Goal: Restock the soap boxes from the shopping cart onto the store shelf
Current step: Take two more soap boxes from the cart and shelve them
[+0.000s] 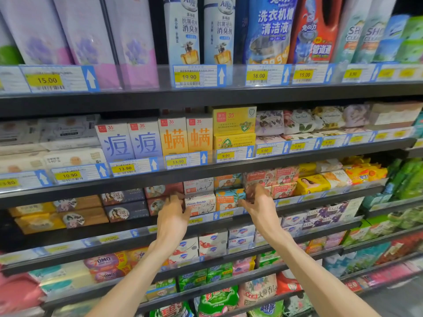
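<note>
A tall run of dark store shelves (206, 97) filled my view, each tier edged with a clear rail of yellow price tags (47, 80) and blue arrow cards. On the top tier I counted two white spray bottles (183, 30) side by side, a blue pouch and a red jug to their right, and lilac packs to their left. The next tier down held two pale blue boxes (130, 143), two orange-lettered boxes (185, 137) and two yellow boxes (233, 128) stacked one on the other, with flower-printed wrapped bars further right.

The soap boxes sat on the third tier. In the middle stood two white Goat Soap boxes (199, 203), one on top of the other, and just to their right two teal-and-orange Goat Soap boxes (229, 199) stacked the same way. Pink Goat Soap boxes (283, 189) lay beyond; I could make out at least three.

Both hands were up at that tier, apart from each other. My left hand (172, 213) had its fingers against the left side of the lower white box, loosely bent; I could not tell whether it gripped. My right hand (257, 202) reached in at the right edge of the lower teal box, fingers curled toward it, though the grip was hidden. Lower tiers carried more wrapped soaps and green bags.
</note>
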